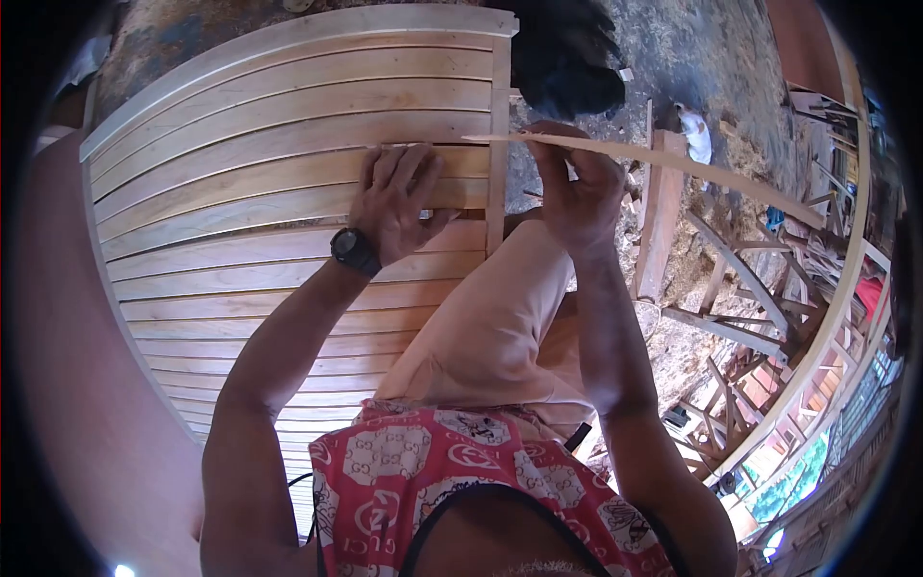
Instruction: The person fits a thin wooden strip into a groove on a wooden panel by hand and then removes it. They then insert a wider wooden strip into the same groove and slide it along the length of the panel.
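Note:
A long panel of pale wooden slats (288,197) in a frame spreads under my left side. My left hand (399,192), wearing a black wristwatch, rests on the slats with fingers slightly bent and thumb apart. My right hand (585,188) pinches a thin, narrow wooden strip (711,171) between thumb and fingers. The strip's splintered, pointed left end reaches over the panel's edge rail (498,115), and its other end extends far right. Near my left hand, one darker gap shows between two slats.
A dark bundle or garment (567,58) lies beyond the panel's corner. Sawdust and scraps cover the ground (663,48) on the right. A thick plank (661,221), loose timber pieces (740,279) and a white object (694,135) lie there. My knee (500,317) leans against the panel.

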Motion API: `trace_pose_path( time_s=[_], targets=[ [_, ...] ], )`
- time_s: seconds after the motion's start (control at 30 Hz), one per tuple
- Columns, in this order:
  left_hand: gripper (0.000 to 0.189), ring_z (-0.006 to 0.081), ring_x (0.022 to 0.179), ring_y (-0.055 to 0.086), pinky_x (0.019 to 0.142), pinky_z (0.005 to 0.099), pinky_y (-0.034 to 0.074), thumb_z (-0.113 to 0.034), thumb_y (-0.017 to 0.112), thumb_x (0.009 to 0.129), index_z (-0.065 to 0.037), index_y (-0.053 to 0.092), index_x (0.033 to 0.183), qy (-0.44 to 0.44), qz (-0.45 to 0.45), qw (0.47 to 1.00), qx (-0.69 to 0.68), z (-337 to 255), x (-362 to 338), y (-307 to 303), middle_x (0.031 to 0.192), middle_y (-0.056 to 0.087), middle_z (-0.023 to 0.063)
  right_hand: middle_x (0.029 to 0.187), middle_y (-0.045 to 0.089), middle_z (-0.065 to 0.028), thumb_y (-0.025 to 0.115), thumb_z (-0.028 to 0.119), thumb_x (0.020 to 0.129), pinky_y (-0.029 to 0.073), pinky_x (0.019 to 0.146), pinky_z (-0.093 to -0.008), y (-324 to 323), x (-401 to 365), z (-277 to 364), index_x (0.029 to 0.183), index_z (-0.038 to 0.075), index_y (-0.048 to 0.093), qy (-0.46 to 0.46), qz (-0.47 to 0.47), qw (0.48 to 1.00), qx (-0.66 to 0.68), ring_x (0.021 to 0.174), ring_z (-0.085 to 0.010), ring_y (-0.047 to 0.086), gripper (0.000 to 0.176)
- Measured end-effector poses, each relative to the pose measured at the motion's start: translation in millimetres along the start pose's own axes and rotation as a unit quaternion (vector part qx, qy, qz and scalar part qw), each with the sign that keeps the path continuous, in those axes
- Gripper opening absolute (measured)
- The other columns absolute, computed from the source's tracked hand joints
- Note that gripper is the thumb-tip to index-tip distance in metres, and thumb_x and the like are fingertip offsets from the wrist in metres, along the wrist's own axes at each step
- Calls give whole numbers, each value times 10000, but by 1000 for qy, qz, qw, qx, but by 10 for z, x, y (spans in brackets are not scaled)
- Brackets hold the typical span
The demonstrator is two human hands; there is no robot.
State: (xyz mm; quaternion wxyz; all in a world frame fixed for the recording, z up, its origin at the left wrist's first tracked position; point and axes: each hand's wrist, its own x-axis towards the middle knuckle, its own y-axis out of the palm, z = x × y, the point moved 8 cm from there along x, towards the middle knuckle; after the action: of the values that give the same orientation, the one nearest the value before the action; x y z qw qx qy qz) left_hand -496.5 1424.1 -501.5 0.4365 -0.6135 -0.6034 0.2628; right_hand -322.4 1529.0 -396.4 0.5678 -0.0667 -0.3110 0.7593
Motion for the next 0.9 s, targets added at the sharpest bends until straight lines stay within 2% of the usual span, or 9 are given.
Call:
trace_pose_path(
  time_s=[0.03,0.27,0.37,0.47,0.53,0.67,0.7,0.77,0.9],
  targets=[
    [674,364,1345,484,1180,594,327,-457,789,840,-37,656,1349,-3,1,1000,-7,4,0,-7,1450,542,150,1010,796,-91,740,9,972,571,826,-266,34,-2,16,1131,-14,745,-8,18,1000,-14,923,-114,735,160],
    [697,360,1365,474,1172,624,315,-474,787,835,-47,650,1368,-13,-28,999,-15,46,3,-60,1445,538,144,987,795,-89,732,21,979,569,798,-265,-56,138,-13,1136,-13,750,-6,-25,1000,4,903,-126,742,162],
    [758,361,1365,480,1182,589,302,-468,800,831,-61,598,1438,-49,-7,998,49,133,67,-27,1467,535,143,982,791,-104,727,12,976,566,785,-266,-5,253,-8,1130,-8,754,15,-11,1000,-8,897,-136,747,158],
    [747,351,1391,464,1194,594,269,-477,787,848,-77,589,1447,-54,-44,996,48,149,191,-87,1478,525,129,989,788,-117,727,9,972,566,781,-270,134,375,44,1112,-7,757,-50,11,999,-9,894,-143,751,145],
    [716,338,1413,448,1200,594,254,-483,781,859,-89,605,1430,-79,-32,995,55,155,242,-72,1502,509,115,923,759,-150,725,-13,942,558,688,-341,221,408,43,1038,21,749,-64,20,998,14,802,-276,757,104],
    [738,326,1422,438,1191,629,250,-529,760,864,-93,588,1433,-93,-22,993,65,187,234,-3,1504,496,119,905,745,-155,720,-6,940,544,658,-369,328,451,56,1036,21,734,-87,28,996,23,785,-317,744,101],
    [736,324,1424,438,1190,627,250,-526,762,862,-91,586,1429,-87,-30,994,62,188,229,-4,1510,492,117,905,745,-155,720,-6,940,544,658,-369,336,449,59,1036,21,734,-87,29,995,23,785,-317,744,101],
    [734,322,1425,437,1189,624,250,-522,764,859,-90,584,1424,-82,-38,994,57,180,228,-21,1516,487,114,936,779,-154,728,1,959,571,752,-303,402,454,51,1077,-17,749,-56,63,996,-6,880,-204,777,121],
    [722,311,1420,444,1189,620,249,-507,767,856,-86,583,1414,-82,-38,994,57,177,229,-26,1520,486,109,932,774,-173,731,8,959,570,749,-312,477,475,57,1073,-18,745,-68,82,994,-27,876,-233,781,117]
  ],
)
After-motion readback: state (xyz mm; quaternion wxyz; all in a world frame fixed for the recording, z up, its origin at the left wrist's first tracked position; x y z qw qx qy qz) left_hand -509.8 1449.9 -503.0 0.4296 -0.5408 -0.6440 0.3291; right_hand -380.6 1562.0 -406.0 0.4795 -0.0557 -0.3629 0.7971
